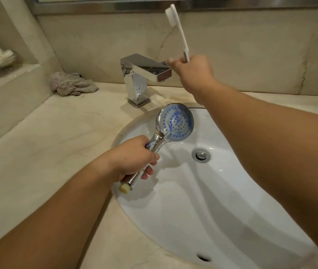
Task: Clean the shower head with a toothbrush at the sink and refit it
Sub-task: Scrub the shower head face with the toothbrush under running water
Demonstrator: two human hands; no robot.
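Far left: a shelf [9, 72] carries a bundle of white and red items, blurred, so we cannot say what they are. Right of it a crumpled grey cloth [71, 84] lies on the table [47, 133], against the back wall and well apart from the basin, so out of the wet zone.

Centre-left: our left hand [133, 160] wraps its fingers round the chrome handle of the shower head [175, 122]. The cream hose fitting points near and left; the round face with blue nozzles tilts up and toward us. It hangs over the left rim of the sink [231, 191], touching nothing. We judge the face is turned up so the nozzles are reachable by bristles, and kept over the basin so runoff drains to the open plug hole [200, 155].

Centre-far: the square chrome faucet [144, 72]; no water is running that we can see.

Right of the faucet: our right hand [193, 69] is curled round the lower end of a white toothbrush [177, 30], bristle end pointing up and away, with a finger reaching onto the faucet's lever end. Likely it is working the tap while the brush is parked clear. Scrubbing is not under way.
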